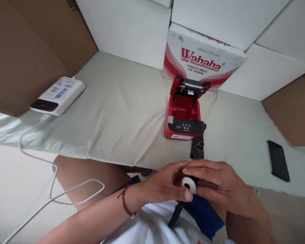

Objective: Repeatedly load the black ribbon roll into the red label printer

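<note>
A small white paper roll (pixel 188 184) with a dark hole in its middle is held close to my body, at the front edge of the table. My left hand (pixel 165 183) grips it from the left, thumb along its lower side. From the right, my right hand (pixel 218 178) closes its fingers over the roll's top and far side. Part of the roll is hidden by my fingers. Beyond my hands stands a red and black portable printer (pixel 184 113), its lid raised and its red inner compartment bare to view.
A crinkled black strip (pixel 197 148) lies beside the printer. To the left is a white power bank (pixel 58 96) with a white cable (pixel 38 156); to the right, a black phone (pixel 278 160). A Wahaha carton (pixel 200 61), white boxes (pixel 132 30) and brown cardboard (pixel 35 44) stand behind.
</note>
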Motion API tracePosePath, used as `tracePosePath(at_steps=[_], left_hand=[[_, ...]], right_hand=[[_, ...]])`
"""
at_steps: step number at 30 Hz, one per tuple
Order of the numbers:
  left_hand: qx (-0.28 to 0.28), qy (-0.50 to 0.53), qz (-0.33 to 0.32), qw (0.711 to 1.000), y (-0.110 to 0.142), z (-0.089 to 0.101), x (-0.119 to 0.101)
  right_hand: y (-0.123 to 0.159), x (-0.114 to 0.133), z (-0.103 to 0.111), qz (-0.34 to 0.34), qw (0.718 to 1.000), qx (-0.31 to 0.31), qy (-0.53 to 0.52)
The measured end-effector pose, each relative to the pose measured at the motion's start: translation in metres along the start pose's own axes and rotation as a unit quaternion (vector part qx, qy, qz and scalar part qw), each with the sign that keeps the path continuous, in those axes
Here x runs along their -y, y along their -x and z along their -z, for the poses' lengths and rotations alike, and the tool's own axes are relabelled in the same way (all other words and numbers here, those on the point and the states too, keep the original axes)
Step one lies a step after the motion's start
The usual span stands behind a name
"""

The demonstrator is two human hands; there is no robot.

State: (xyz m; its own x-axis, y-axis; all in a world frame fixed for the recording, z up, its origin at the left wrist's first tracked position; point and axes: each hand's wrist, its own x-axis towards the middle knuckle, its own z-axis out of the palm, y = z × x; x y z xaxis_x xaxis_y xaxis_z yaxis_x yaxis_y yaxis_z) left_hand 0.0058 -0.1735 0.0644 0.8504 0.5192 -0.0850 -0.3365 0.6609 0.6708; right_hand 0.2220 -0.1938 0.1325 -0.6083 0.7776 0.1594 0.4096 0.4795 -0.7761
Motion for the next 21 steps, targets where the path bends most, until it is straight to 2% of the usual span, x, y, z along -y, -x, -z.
tracePosePath(at_steps=[7, 9, 12, 15, 16, 18, 19, 21], left_hand=[[-0.040, 0.054, -0.037, 0.997, -0.010, -0.005, 0.008], [-0.046, 0.065, -0.028, 0.996, -0.013, -0.004, 0.007], [-0.057, 0.028, -0.025, 0.998, -0.013, 0.001, -0.003], [-0.099, -0.066, -0.118, 0.986, -0.011, 0.011, -0.028], [-0.124, -0.097, -0.162, 0.974, -0.011, 0.015, -0.039], [-0.217, -0.159, -0.252, 0.930, -0.013, 0.026, -0.061], [-0.268, -0.195, -0.295, 0.896, -0.014, 0.032, -0.070], [-0.358, -0.300, -0.368, 0.804, -0.016, 0.044, -0.081]], right_hand=[[-0.003, 0.005, -0.005, -0.005, 0.998, -0.048, 0.049], [-0.004, 0.011, -0.001, -0.013, 0.996, -0.055, 0.076], [-0.007, 0.023, 0.018, -0.024, 0.990, -0.053, 0.125], [-0.023, 0.028, 0.052, -0.090, 0.975, -0.085, 0.185], [-0.032, 0.025, 0.064, -0.116, 0.968, -0.096, 0.202], [-0.057, 0.010, 0.085, -0.139, 0.960, -0.084, 0.229], [-0.071, 0.000, 0.091, -0.146, 0.958, -0.070, 0.237], [-0.101, -0.022, 0.096, -0.157, 0.955, -0.029, 0.251]])
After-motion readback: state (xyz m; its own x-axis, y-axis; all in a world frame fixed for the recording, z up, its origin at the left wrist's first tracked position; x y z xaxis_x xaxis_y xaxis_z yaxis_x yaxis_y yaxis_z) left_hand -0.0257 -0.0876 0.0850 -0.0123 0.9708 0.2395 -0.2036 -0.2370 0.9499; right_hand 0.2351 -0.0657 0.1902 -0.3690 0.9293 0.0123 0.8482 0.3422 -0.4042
